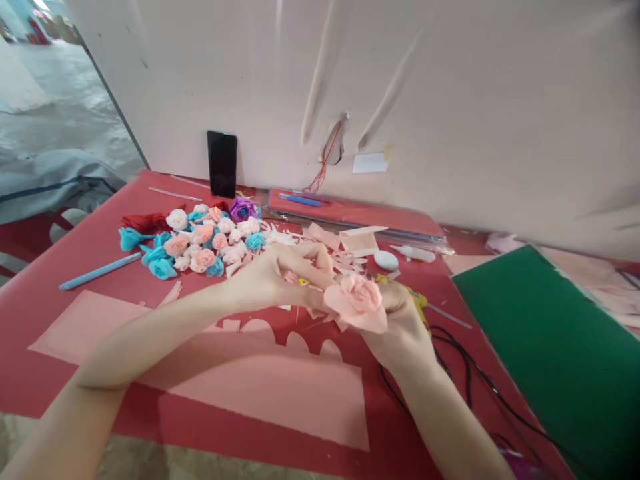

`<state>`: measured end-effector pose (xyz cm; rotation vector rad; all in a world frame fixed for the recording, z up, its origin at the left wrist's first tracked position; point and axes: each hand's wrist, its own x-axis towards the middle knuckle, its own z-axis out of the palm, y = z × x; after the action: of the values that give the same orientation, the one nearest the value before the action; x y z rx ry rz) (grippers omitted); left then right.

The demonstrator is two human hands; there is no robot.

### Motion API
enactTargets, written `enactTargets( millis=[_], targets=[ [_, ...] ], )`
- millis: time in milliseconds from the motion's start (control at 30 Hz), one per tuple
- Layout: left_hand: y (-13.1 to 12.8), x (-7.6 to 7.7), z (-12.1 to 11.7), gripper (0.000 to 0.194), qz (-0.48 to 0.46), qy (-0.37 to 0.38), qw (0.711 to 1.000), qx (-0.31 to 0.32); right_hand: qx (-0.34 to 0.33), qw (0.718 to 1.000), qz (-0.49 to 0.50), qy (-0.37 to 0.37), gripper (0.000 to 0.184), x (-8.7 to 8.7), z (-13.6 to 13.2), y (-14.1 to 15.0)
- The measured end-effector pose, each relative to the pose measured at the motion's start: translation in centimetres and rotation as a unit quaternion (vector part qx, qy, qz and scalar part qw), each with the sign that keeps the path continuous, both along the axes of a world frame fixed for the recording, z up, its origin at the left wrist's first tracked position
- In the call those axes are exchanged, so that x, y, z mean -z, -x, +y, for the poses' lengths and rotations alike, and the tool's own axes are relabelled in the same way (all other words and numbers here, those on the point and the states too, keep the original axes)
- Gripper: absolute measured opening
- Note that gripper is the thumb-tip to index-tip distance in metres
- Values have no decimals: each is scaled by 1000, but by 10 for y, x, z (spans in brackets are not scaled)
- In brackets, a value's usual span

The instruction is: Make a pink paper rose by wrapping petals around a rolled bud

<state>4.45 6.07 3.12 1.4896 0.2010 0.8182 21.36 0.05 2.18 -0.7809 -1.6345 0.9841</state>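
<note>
A pale pink crepe-paper rose (356,301) is held up above the table between my two hands. My left hand (280,277) comes in from the left, fingers bent, its thumb and fingertips closed at the rose's left side. My right hand (404,330) is curled behind the rose on the right and grips it near its base; the petals hide part of those fingers. Just beyond my right hand shows part of a yellow glue gun (420,303). Below the hands lie cut pink petals (297,342) and a long pink paper sheet (270,383).
Finished pink, white and blue paper flowers (203,243) are heaped at left. A phone (223,163) leans against the white panel. A blue pen (100,270), a glue bottle (414,253), a white oval object (386,260), black cables (467,373) and a green board (555,347) lie around.
</note>
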Motion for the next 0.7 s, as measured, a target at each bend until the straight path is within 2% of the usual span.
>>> enactTargets(
  millis=[200,367,467,567,633,700],
  targets=[
    [-1,-4,-2,31,-1,-30,998,49,-17,989,-13,-147,17,2,2,-2],
    [-4,-7,-8,22,-5,-54,999,0,30,972,-55,-226,16,4,5,-6],
    [-2,-7,-8,12,9,-75,996,-37,43,971,-64,-229,12,3,4,-9],
    [4,-9,-1,7,66,-91,993,-16,36,977,-81,-196,15,0,2,-12],
    [8,-11,7,7,133,-96,986,24,-7,980,-91,-178,17,-4,4,-14],
    [11,-14,14,5,201,-111,973,15,-103,973,-115,-171,19,-5,7,-12]
  ],
)
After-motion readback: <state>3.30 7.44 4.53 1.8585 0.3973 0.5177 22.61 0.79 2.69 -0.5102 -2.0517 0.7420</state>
